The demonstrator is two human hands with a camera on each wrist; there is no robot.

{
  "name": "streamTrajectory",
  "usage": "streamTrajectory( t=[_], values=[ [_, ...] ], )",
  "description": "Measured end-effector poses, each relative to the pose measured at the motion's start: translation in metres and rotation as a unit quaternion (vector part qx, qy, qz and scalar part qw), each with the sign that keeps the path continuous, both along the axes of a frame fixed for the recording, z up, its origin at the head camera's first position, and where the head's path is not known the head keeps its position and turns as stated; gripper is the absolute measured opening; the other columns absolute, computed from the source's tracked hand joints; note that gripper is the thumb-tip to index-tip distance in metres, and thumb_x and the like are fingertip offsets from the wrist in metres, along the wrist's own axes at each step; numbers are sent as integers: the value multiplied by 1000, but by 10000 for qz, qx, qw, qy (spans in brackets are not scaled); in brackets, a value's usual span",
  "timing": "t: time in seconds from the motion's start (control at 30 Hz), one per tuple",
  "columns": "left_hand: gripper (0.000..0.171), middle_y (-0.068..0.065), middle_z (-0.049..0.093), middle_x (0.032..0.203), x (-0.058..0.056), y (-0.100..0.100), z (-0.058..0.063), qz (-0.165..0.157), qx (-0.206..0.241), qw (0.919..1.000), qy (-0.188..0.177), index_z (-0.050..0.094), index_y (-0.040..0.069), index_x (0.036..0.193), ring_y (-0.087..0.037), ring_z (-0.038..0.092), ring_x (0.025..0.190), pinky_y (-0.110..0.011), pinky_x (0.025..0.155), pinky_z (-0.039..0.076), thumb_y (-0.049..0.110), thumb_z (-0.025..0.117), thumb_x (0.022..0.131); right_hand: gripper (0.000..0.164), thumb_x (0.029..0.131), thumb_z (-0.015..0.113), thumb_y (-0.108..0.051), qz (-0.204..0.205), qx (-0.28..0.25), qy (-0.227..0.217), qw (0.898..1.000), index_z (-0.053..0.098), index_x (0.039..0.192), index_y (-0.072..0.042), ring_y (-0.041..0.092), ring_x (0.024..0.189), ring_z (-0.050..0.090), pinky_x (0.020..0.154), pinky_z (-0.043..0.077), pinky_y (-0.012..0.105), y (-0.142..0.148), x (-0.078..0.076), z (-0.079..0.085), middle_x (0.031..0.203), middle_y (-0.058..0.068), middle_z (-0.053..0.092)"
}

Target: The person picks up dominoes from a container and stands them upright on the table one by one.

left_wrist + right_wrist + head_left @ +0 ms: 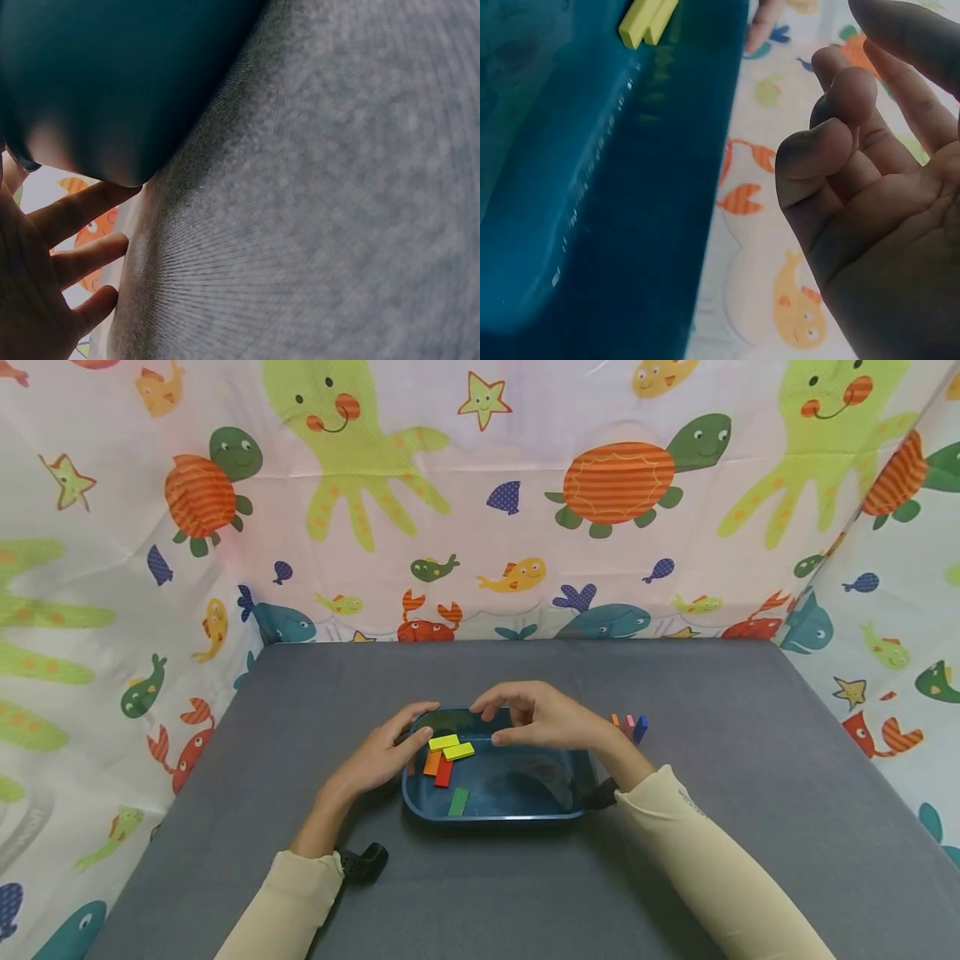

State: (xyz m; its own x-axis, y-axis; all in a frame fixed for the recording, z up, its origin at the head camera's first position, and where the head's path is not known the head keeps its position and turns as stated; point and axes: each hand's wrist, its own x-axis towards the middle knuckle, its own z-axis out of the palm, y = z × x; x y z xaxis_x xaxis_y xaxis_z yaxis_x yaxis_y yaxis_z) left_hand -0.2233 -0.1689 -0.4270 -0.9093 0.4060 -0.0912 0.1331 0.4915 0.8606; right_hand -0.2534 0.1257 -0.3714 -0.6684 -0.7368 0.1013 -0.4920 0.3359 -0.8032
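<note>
A dark blue plastic tray (517, 777) holds several small flat blocks: two yellow blocks (458, 751), an orange block (432, 763), a red block (443, 772) and, apart from them, a green block (459, 802). My left hand (378, 756) rests at the tray's left end, its thumb over the rim; in the left wrist view, its fingers extend, spread, beside the outer wall. Above the far rim hovers my right hand (551, 718), fingers loosely bent, with nothing between them. In the right wrist view, the yellow blocks (646, 22) lie near the top.
To the tray's right, partly behind my right wrist, stand an orange piece (615, 720), a pink piece (629, 722) and a blue block (640, 729). A grey cloth (480, 893) covers the table. A curtain (495, 527) printed with sea animals borders its back and sides.
</note>
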Motion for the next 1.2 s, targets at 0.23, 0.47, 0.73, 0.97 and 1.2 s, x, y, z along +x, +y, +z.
streamTrajectory(
  t=[0.23, 0.47, 0.73, 0.97, 1.2],
  values=[
    [52, -22, 59, 115, -13, -8, -25, -21, -20, 9999, 103, 35, 26, 157, -40, 63, 79, -40, 72, 52, 31, 50, 108, 40, 90, 78, -14, 77, 258, 49, 9996, 68, 129, -18, 18, 61, 53, 58, 46, 25, -15, -8, -12, 114, 4, 71],
    [50, -16, 60, 113, -13, -8, -26, -12, 7, 9998, 192, 38, 34, 154, -31, 64, 75, -40, 72, 53, 37, 52, 107, 39, 90, 78, -11, 203, 396, -14, 9990, 67, 128, -11, 17, 59, 53, 56, 47, 24, -24, -13, -24, 112, 11, 71],
    [49, -10, 61, 128, -13, -8, -27, 113, 201, 9994, 256, 42, 38, 151, -27, 64, 70, -39, 70, 56, 35, 57, 105, 39, 89, 77, -8, 282, 446, -55, 9986, 67, 127, -5, 15, 58, 50, 55, 44, 24, -29, -17, -36, 111, 17, 70],
    [50, -12, 57, 141, -15, -10, -28, 50, 256, 9989, 386, 45, 30, 152, -27, 66, 78, -40, 79, 55, 36, 59, 104, 39, 89, 78, -7, 275, 547, -39, 9981, 68, 126, -6, 12, 58, 49, 55, 43, 23, -32, -17, -41, 113, 17, 70],
    [54, -13, 53, 147, -15, -13, -28, -42, 242, 9992, 323, 43, 26, 154, -29, 66, 75, -40, 83, 53, 37, 59, 103, 39, 88, 78, -6, 297, 851, 149, 9958, 68, 126, -5, 18, 65, 54, 59, 45, 23, -36, -16, -41, 117, 17, 71]
  ],
)
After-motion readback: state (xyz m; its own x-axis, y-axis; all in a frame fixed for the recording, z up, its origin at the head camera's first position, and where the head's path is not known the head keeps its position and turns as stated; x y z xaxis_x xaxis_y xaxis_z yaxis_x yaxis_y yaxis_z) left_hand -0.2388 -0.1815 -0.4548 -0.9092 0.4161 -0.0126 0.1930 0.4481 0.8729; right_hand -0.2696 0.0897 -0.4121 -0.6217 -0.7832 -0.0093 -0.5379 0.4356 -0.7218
